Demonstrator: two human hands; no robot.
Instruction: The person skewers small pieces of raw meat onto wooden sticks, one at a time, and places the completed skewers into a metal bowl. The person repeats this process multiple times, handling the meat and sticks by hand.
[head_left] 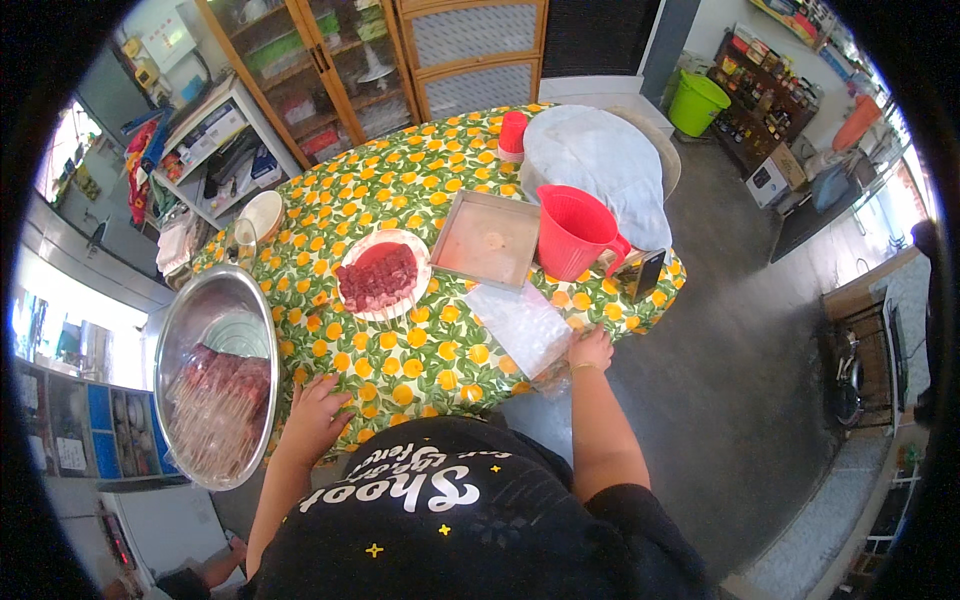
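My left hand (318, 418) rests on the orange-patterned tablecloth (440, 365) near the front edge, fingers stretched out and holding nothing. My right hand (590, 348) is closed at the table's front right edge, beside a flat whitish plastic bag (518, 325). Crumpled clear plastic (553, 380) shows just below it; whether the fingers grip this is hidden. Ahead, between the hands, a white plate (425, 255) carries skewered raw red meat (378, 277), sticks pointing toward me. Left of my left hand, a big metal bowl (264, 300) holds many more meat skewers (225, 400).
Behind the plastic bag stand a square metal tray (487, 240) and a red pitcher (575, 235). A pale blue cloth (600, 160) covers something round, beside red cups (512, 135). A phone (650, 275) is propped at the right edge. Another person's arm (215, 570) shows lower left.
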